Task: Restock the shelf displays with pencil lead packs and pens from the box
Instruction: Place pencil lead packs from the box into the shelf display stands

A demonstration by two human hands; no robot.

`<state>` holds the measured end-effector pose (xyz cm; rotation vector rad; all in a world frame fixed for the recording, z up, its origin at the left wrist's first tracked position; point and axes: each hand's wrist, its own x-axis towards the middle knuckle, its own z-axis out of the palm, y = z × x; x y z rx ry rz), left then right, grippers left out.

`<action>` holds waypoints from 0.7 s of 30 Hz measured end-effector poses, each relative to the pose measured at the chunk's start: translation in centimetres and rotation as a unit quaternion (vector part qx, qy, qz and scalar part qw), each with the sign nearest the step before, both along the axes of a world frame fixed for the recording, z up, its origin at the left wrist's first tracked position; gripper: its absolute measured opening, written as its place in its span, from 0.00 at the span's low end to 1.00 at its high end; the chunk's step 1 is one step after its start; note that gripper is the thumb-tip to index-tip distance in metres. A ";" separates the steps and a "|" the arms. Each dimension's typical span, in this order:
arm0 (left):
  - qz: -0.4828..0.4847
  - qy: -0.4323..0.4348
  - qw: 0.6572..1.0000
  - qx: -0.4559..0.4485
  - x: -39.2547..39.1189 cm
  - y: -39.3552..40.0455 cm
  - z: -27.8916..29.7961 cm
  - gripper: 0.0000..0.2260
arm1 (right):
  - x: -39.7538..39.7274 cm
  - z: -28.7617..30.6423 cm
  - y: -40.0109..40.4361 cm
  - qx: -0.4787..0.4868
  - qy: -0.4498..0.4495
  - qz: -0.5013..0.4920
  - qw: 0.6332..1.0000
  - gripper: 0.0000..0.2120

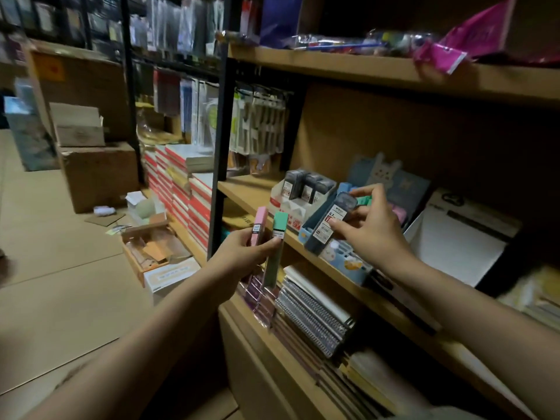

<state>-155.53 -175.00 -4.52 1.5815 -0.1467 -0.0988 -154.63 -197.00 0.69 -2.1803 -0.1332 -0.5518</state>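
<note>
Centrally, a wooden shelf (254, 189) is shown carrying the displays being restocked; the supply box named in the task cannot be picked out with certainty. On this shelf, a white display carton (288, 204) is seen holding dark lead packs (306, 184) standing upright, and just beside it a blue display tray (309, 230) is seen with pastel items at its far end, too blurred to name. A dark pencil lead pack (331, 219) is gripped by the right hand (371, 228), fingers curled round its upper end and lower side, and is held tilted over the blue tray's compartments. A pink lead pack (259, 225) and a green lead pack (276, 234) are pinched together, upright, by the left hand (242, 253), in front of the shelf edge and apart from the tray. The step in hand is judged to be the insertion of the dark pack into the tray. The next move would call for the pack to be aligned with a free slot and released, after which a pastel pack could be passed across.
</note>
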 end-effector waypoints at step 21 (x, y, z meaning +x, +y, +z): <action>0.030 0.039 0.995 -0.092 6.0 1.2 -0.7 0.07 | 15.5 2.9 4.1 -0.138 -0.046 -0.117 0.982 0.15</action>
